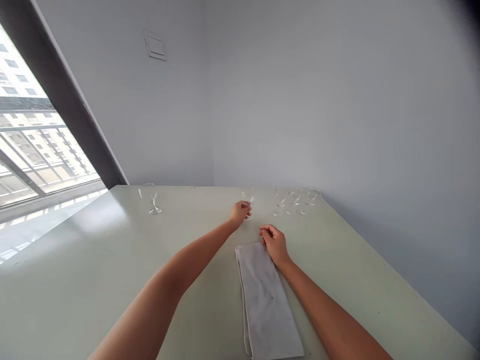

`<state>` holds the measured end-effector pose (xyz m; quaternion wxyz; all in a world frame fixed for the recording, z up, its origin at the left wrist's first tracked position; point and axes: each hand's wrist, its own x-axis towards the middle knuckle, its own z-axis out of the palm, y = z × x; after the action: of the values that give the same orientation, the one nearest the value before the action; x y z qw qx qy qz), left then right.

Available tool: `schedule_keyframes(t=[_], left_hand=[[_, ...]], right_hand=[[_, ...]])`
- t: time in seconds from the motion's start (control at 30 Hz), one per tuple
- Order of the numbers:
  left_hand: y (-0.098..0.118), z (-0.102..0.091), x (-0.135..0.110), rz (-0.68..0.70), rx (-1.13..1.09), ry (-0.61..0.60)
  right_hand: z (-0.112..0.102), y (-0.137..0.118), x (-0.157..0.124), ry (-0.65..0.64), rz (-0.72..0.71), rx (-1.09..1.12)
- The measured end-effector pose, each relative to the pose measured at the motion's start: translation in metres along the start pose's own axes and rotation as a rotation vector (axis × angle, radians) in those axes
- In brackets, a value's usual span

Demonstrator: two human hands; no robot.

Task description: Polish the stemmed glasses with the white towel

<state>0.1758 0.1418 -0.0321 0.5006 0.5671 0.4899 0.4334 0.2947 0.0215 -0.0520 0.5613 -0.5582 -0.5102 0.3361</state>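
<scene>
My left hand (pixel 240 213) is closed around the stem of a clear stemmed glass (pixel 248 194) that stands upright near the table's far edge. Its foot shows just below my fingers. Closer to me, my right hand (pixel 275 245) rests with curled fingers beside the top right corner of a folded white cloth (pixel 266 300); nothing shows in it. The cloth lies lengthwise on the table, between my forearms. Right of the held glass stand three similar glasses, the nearest being a stemmed glass (pixel 281 198).
Another clear glass (pixel 148 194) stands at the far left of the pale green table (pixel 112 280). Grey walls (pixel 318 110) meet in a corner behind the table. A window (pixel 37 130) with a dark frame is on the left, and a switch plate (pixel 155 46) is on the wall.
</scene>
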Motion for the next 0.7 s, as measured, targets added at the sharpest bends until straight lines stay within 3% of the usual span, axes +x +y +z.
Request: schedule_keyframes(t=[0.1,0.3,0.4,0.53,0.7], left_hand=[[-0.006,-0.063,-0.016,0.006,-0.001,0.146],[-0.027,-0.208,-0.063,-0.003,0.018,0.463],[-0.033,-0.264,-0.077,0.000,0.031,0.587],[-0.034,-0.307,-0.083,-0.003,0.035,0.704],[-0.032,-0.319,-0.081,-0.017,0.035,0.744]], right_hand=[[0.001,0.001,-0.001,-0.005,0.008,0.006],[0.004,-0.001,-0.004,-0.035,0.012,-0.026],[0.005,-0.001,-0.005,-0.037,0.020,-0.049],[0.004,-0.001,-0.005,-0.032,0.021,-0.066],[0.002,0.001,-0.005,-0.045,0.029,-0.065]])
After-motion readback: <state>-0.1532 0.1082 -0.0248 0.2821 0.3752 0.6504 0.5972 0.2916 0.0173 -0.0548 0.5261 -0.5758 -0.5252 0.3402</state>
